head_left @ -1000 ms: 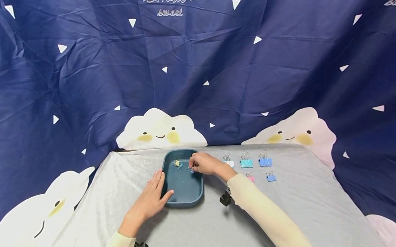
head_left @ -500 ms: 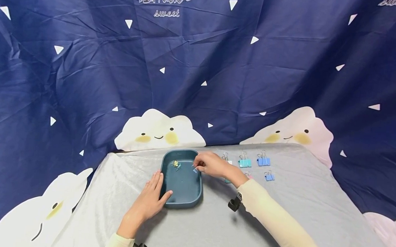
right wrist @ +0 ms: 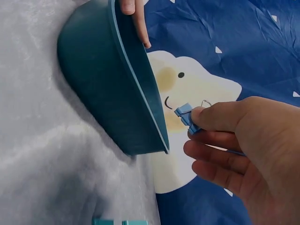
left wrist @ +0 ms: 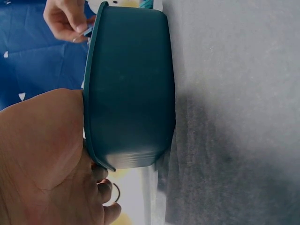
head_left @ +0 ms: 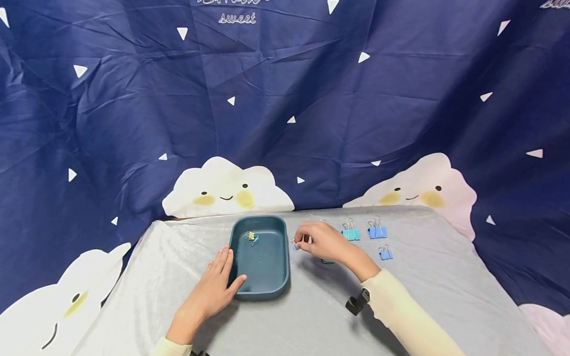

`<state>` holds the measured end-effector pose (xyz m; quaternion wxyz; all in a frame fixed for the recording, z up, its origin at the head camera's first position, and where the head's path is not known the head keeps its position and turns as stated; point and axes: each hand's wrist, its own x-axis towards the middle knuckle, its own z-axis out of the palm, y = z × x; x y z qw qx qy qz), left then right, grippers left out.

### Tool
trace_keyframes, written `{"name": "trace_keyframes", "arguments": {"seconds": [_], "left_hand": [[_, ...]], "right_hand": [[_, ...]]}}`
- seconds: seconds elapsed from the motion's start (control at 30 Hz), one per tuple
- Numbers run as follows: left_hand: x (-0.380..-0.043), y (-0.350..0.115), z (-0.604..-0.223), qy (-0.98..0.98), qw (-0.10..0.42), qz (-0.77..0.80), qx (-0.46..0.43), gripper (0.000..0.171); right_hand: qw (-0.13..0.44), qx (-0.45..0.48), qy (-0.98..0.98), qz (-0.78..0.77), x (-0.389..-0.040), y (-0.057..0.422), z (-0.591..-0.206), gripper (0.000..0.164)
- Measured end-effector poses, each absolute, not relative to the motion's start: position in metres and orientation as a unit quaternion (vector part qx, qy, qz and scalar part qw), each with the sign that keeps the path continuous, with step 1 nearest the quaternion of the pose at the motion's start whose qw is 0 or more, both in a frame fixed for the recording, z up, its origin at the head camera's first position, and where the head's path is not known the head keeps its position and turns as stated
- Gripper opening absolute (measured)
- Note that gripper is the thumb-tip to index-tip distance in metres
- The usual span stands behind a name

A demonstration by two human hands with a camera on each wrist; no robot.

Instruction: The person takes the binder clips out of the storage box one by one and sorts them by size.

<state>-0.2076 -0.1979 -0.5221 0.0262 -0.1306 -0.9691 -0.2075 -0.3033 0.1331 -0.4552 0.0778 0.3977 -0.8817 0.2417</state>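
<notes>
Between thumb and index finger, my right hand [head_left: 324, 241] pinches a small blue binder clip [right wrist: 186, 115], just right of the dark teal bin [head_left: 262, 295]. One wire handle of the clip shows above the thumb in the right wrist view. My left hand [head_left: 211, 286] rests along the bin's left rim, fingers straight and thumb reaching over the edge. Inside the bin, toward the far left, lies a little group of yellow and teal clips [head_left: 252, 237], too small to tell apart.
To the right on the grey cloth [head_left: 308, 330] stand a large teal binder clip [head_left: 351, 234], a large blue binder clip [head_left: 377, 232] and a smaller blue binder clip [head_left: 385, 253]. Another teal clip [head_left: 327, 261] is partly hidden under my right hand. A dark blue curtain [head_left: 289, 68] hangs behind.
My right hand has moved right, out of the bin and past its right rim, with the small blue binder clip pinched. The left hand keeps its place on the rim.
</notes>
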Motion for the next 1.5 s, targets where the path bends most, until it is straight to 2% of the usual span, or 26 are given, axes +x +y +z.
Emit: {"name": "trace_keyframes", "arguments": {"seconds": [0.23,0.87,1.5], "left_hand": [[-0.208,-0.198,-0.521,-0.972,0.011,-0.2,-0.124,0.085],[-0.206,-0.197,-0.519,-0.972,0.016,-0.2,-0.124,0.084],[-0.206,-0.196,-0.518,-0.971,0.019,-0.2,-0.127,0.083]], "right_hand": [[0.074,0.374,-0.89,0.25,-0.293,0.154,-0.461,0.006],[0.061,0.323,-0.901,0.283,-0.271,0.204,-0.492,0.01],[0.053,0.319,-0.897,0.3,-0.261,0.221,-0.533,0.014]]}}
